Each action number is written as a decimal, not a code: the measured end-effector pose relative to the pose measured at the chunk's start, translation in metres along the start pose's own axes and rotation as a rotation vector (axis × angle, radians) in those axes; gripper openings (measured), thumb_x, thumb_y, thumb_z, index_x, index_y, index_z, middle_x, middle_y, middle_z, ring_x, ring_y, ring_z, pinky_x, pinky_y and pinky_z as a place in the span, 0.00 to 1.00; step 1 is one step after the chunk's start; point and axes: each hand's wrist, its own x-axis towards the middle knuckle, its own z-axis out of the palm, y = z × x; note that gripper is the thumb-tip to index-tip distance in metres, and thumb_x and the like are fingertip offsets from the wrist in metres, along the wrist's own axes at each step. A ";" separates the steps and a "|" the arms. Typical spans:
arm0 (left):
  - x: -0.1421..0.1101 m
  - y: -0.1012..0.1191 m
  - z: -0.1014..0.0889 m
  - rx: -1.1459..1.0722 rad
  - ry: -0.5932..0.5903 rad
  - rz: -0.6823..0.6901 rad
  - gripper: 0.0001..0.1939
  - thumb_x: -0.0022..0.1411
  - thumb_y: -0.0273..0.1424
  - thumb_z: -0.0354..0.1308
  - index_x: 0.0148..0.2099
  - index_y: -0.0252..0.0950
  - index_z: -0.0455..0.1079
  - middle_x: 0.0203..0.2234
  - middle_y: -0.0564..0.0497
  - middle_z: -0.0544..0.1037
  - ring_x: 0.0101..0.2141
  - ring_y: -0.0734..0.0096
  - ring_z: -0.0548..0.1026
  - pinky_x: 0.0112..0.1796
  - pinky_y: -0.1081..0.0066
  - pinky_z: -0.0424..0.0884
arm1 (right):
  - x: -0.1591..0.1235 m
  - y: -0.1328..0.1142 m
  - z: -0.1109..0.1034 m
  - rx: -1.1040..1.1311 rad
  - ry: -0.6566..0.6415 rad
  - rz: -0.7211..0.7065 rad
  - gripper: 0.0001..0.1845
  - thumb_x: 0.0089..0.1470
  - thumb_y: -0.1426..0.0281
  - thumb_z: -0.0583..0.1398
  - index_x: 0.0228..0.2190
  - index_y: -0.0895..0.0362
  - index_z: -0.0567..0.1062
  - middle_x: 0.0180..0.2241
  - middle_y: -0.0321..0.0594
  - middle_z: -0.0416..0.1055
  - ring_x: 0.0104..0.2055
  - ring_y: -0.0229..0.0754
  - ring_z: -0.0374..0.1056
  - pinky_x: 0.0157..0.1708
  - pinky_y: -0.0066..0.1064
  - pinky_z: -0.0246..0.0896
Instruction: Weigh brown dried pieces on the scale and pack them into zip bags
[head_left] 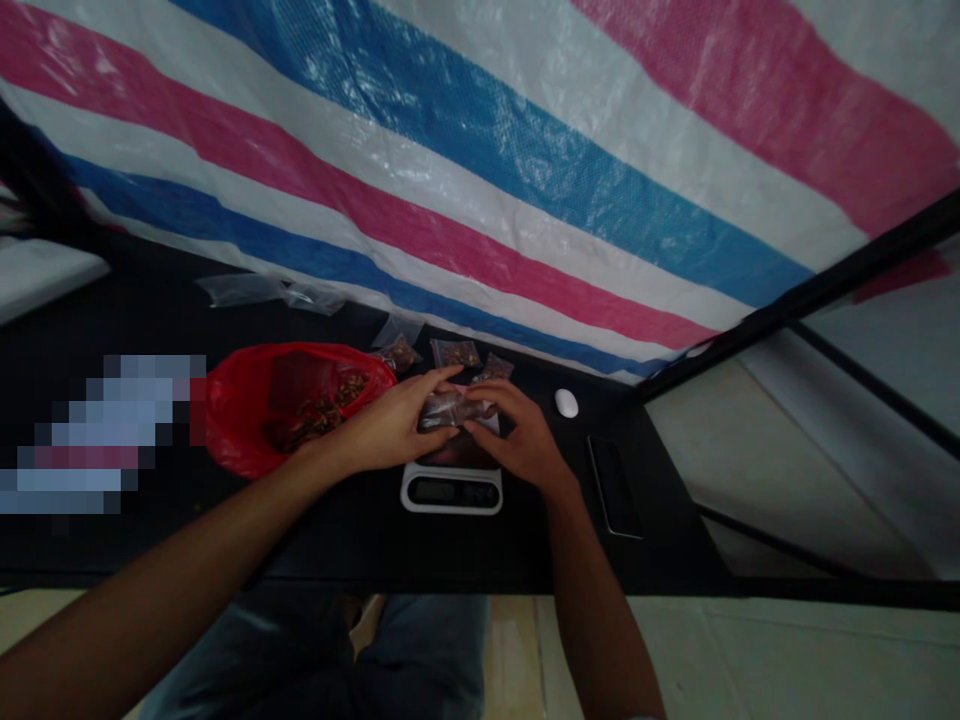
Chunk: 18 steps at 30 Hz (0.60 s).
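My left hand and my right hand meet above a white digital scale, and their fingers pinch a small clear plastic bag of dark material between them. The scale's top is mostly hidden under my hands. To the left of my left hand lies an open red plastic bag holding brown dried pieces. Several small filled clear bags, one of them, lie just beyond my fingers.
The black tabletop holds a white computer mouse, a dark flat tablet or phone, and crumpled clear plastic. A pixelated patch covers something at the left. A striped tarpaulin hangs behind.
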 end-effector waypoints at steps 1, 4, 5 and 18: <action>0.000 0.000 0.000 0.007 0.003 0.002 0.39 0.63 0.37 0.62 0.72 0.35 0.57 0.63 0.39 0.73 0.61 0.53 0.74 0.62 0.56 0.70 | 0.000 0.000 0.001 0.002 0.004 -0.011 0.16 0.60 0.71 0.65 0.49 0.49 0.79 0.52 0.44 0.77 0.55 0.47 0.73 0.57 0.43 0.69; -0.001 -0.001 0.001 0.044 0.014 0.016 0.40 0.63 0.40 0.62 0.72 0.32 0.56 0.66 0.35 0.70 0.64 0.52 0.71 0.64 0.55 0.67 | -0.001 0.000 0.007 0.040 0.026 0.004 0.17 0.61 0.70 0.65 0.52 0.49 0.79 0.53 0.44 0.77 0.56 0.47 0.73 0.59 0.44 0.69; -0.001 -0.002 0.001 0.057 0.019 0.023 0.40 0.63 0.41 0.62 0.72 0.32 0.56 0.67 0.35 0.69 0.64 0.51 0.70 0.64 0.54 0.67 | -0.002 0.000 0.009 0.071 0.039 0.021 0.18 0.61 0.69 0.66 0.52 0.49 0.79 0.53 0.44 0.78 0.55 0.47 0.74 0.57 0.43 0.70; -0.004 0.005 0.000 0.091 -0.008 0.088 0.37 0.71 0.43 0.55 0.75 0.37 0.50 0.70 0.39 0.64 0.67 0.52 0.67 0.64 0.58 0.67 | -0.002 -0.006 0.030 0.258 0.231 0.086 0.22 0.61 0.61 0.67 0.55 0.48 0.78 0.54 0.45 0.79 0.51 0.50 0.76 0.49 0.44 0.74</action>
